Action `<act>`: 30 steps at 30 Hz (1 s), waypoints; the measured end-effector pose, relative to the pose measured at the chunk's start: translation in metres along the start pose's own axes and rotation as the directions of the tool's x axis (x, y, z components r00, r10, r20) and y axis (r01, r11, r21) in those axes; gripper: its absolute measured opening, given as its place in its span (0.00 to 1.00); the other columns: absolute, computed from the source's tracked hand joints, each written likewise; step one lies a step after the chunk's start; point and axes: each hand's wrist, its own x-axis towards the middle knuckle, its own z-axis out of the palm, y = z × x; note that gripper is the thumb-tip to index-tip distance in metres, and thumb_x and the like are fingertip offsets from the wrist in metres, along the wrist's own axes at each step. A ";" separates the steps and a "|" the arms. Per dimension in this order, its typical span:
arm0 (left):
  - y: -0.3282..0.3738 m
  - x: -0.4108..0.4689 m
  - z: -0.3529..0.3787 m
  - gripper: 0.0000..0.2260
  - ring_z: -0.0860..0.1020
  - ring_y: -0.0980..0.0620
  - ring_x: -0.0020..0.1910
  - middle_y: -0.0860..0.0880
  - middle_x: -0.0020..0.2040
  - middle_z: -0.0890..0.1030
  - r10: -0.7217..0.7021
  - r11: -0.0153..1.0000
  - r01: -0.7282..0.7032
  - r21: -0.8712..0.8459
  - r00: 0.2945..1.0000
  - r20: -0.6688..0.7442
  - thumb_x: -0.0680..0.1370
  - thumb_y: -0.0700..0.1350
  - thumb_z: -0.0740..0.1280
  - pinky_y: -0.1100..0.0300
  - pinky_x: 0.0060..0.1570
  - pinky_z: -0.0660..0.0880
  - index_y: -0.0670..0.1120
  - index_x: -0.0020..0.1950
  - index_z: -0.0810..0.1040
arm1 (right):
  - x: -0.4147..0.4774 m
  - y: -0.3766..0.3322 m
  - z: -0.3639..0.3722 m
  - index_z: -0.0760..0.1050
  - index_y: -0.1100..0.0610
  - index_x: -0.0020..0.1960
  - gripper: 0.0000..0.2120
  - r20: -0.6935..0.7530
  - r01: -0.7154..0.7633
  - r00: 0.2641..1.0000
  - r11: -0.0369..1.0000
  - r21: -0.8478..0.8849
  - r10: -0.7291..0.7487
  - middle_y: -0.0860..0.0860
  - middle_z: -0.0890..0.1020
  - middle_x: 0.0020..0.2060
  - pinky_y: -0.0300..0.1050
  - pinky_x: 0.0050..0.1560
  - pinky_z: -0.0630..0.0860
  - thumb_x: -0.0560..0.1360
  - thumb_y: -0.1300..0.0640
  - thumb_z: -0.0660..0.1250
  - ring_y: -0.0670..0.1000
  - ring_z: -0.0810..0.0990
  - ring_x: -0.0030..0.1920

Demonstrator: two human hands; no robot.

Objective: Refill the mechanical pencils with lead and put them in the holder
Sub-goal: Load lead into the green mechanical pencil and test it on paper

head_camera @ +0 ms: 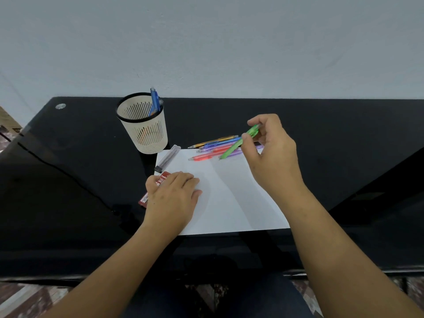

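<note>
My right hand (273,150) pinches a green mechanical pencil (236,145) near its top end, lifted at a slant above a row of several coloured pencils (213,145) lying at the far edge of a white sheet (229,198). My left hand (172,198) lies on the sheet's left edge, over a red lead box (161,179); whether its fingers hold the box I cannot tell. A clear lead tube (167,158) lies just beyond it. The cream mesh holder (143,125) stands at the back left with a blue pencil (154,102) in it.
The black glossy desk (68,168) runs back to a pale wall. A dark cable (57,168) crosses its left part. A round metal fitting (60,106) sits in the far left corner. My lap and patterned floor show below the front edge.
</note>
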 end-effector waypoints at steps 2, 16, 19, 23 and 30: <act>0.000 0.000 0.000 0.13 0.80 0.52 0.55 0.54 0.54 0.81 0.003 1.000 -0.003 0.002 1.000 -0.007 0.75 0.51 0.62 0.44 0.57 0.58 0.51 0.53 0.83 | 0.004 0.002 0.002 0.73 0.52 0.55 0.07 0.023 0.008 1.000 0.998 -0.059 -0.007 0.46 0.76 0.49 0.22 0.41 0.71 0.77 0.57 0.66 0.42 0.77 0.47; 0.000 0.001 -0.001 0.08 0.79 0.52 0.55 0.54 0.55 0.81 -0.018 1.000 0.017 0.015 0.999 0.040 0.77 0.48 0.67 0.44 0.58 0.58 0.51 0.54 0.82 | -0.009 0.003 0.006 0.60 0.52 0.67 0.19 0.109 -0.060 0.993 0.997 0.048 0.054 0.45 0.79 0.40 0.33 0.38 0.78 0.79 0.58 0.63 0.38 0.79 0.44; 0.000 0.001 -0.001 0.09 0.79 0.51 0.56 0.53 0.55 0.81 -0.027 1.000 0.026 0.008 0.998 0.060 0.76 0.48 0.69 0.43 0.57 0.59 0.50 0.54 0.82 | -0.007 0.004 0.005 0.62 0.51 0.66 0.18 0.118 -0.063 0.991 0.998 0.003 0.062 0.40 0.77 0.38 0.33 0.38 0.78 0.79 0.55 0.63 0.36 0.79 0.44; 0.000 0.001 -0.002 0.11 0.79 0.52 0.55 0.54 0.55 0.81 -0.033 0.999 0.031 0.019 0.998 0.062 0.77 0.50 0.63 0.45 0.57 0.58 0.51 0.54 0.82 | -0.005 0.004 0.005 0.63 0.50 0.64 0.18 0.113 -0.090 0.989 0.995 -0.033 0.094 0.41 0.77 0.38 0.33 0.36 0.78 0.77 0.54 0.65 0.38 0.81 0.39; 0.000 0.000 -0.001 0.09 0.79 0.52 0.56 0.54 0.55 0.81 -0.025 1.000 0.025 0.015 0.999 0.044 0.77 0.49 0.66 0.45 0.58 0.57 0.51 0.55 0.82 | -0.004 0.003 0.006 0.66 0.50 0.64 0.20 0.085 -0.171 0.981 0.985 -0.032 0.174 0.40 0.76 0.35 0.25 0.31 0.72 0.75 0.52 0.69 0.36 0.78 0.35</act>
